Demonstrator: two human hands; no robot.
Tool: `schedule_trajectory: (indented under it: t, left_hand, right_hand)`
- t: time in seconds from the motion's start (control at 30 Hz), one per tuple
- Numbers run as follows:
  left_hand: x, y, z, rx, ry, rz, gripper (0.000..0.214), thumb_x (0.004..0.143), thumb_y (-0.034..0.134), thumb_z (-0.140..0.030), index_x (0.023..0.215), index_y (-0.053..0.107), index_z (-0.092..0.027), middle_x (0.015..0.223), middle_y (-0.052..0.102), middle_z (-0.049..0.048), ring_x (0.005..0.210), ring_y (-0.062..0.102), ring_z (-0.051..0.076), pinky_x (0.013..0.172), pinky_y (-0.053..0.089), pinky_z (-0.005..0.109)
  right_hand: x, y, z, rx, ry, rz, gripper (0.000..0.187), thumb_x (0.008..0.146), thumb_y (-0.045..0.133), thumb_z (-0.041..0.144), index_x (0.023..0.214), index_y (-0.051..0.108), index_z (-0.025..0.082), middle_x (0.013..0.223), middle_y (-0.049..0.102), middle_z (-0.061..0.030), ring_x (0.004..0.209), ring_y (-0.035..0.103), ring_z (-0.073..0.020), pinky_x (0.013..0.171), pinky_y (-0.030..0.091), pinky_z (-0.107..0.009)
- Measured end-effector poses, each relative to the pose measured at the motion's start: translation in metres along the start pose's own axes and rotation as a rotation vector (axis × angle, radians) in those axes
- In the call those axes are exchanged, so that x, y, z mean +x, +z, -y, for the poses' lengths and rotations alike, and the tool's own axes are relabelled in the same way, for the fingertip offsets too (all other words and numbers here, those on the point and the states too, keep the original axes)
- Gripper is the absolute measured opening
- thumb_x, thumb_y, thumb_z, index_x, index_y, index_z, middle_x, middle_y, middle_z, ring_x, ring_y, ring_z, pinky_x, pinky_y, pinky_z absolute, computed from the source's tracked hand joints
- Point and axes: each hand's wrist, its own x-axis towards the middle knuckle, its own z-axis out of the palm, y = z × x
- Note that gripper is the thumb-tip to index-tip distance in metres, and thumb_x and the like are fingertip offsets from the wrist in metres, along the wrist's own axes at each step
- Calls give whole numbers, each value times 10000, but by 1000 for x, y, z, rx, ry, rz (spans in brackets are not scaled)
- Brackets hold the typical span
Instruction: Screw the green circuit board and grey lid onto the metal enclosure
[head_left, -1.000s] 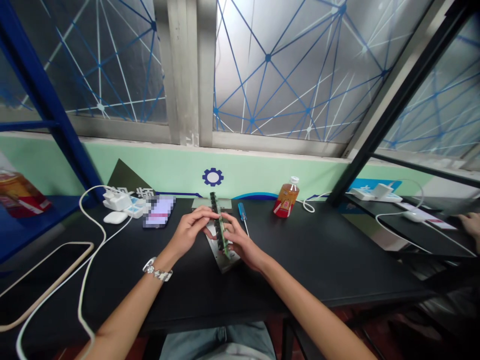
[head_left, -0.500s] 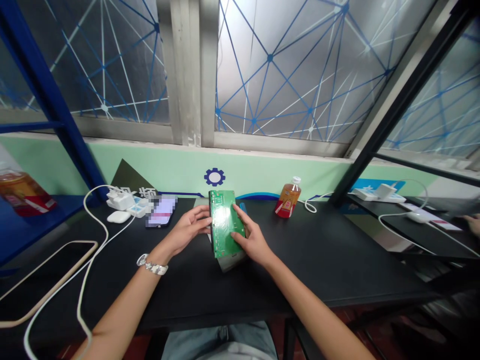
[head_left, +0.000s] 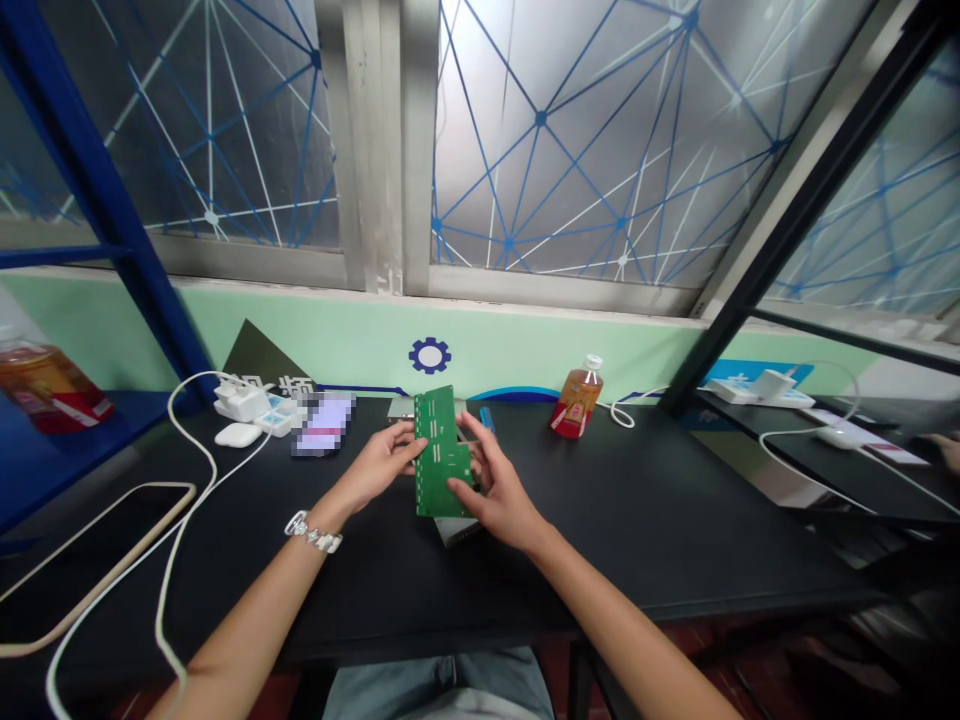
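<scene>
A green circuit board [head_left: 437, 450] is held upright above the black desk [head_left: 645, 520], its flat green face turned toward me. My left hand [head_left: 381, 464] grips its left edge with fingers curled. My right hand [head_left: 495, 490] grips its right edge, thumb on the face. Under the board lies a grey metal plate [head_left: 459, 530], mostly hidden. A blue-handled screwdriver [head_left: 486, 417] lies just behind my right hand.
An orange drink bottle [head_left: 575, 398] stands at the back. A phone [head_left: 322, 422], white chargers [head_left: 244, 402] and white cables [head_left: 172, 470] lie at the left. Another person's hand [head_left: 946, 450] shows at the far right, near a second power strip [head_left: 757, 387].
The board was edge-on over the plate, then turned to show its flat green face. It is now lifted and tilted slightly left, both hands still on it.
</scene>
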Motion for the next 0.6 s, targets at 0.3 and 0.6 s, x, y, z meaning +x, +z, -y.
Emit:
schedule_trajectory:
  t: [0.3, 0.6]
  left_hand:
    - [1, 3, 5, -76, -38, 34, 497, 882, 682, -467, 1315, 609, -233, 1332, 631, 109, 1175, 628, 274, 911, 576, 400]
    - [-4, -19, -12, -81, 7, 60, 411, 907, 661, -414, 1257, 650, -198, 1242, 665, 121, 1060, 670, 261, 795, 619, 386]
  right_hand:
    - [-2, 5, 14, -227, -89, 112, 947, 807, 732, 229, 1602, 222, 283, 1644, 239, -116, 1375, 427, -294, 1039, 478, -394]
    - [4, -12, -14, -37, 4, -58, 658, 943, 586, 264, 1559, 355, 259, 1588, 378, -93, 1477, 335, -250, 1216, 250, -445]
